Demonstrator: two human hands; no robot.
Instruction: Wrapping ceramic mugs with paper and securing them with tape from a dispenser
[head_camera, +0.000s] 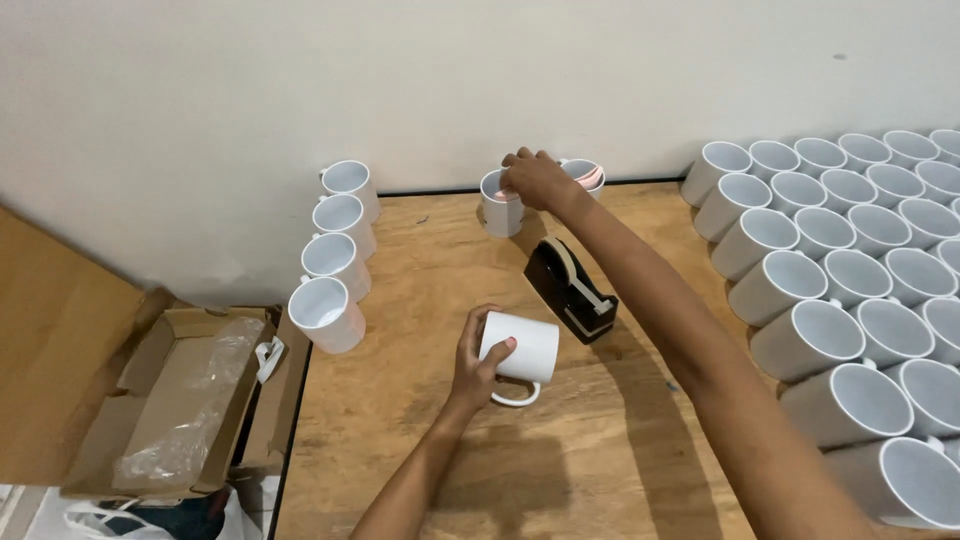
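Note:
My left hand (478, 362) grips a white mug (527, 350) lying on its side on the wooden table (560, 460), handle toward me. My right hand (535, 178) reaches to the far edge by the wall, fingers over the rim of an upright white mug (499, 212) with something pink inside. A second mug (588, 175) with pink inside stands just right of that hand. Between the two hands sits a black tape dispenser (570, 290).
Several white mugs (335, 258) line the table's left edge. A large block of white mugs (850, 290) lies tilted at the right. An open cardboard box (190, 400) with clear plastic wrap sits off the table to the left. A white wall (450, 80) is behind.

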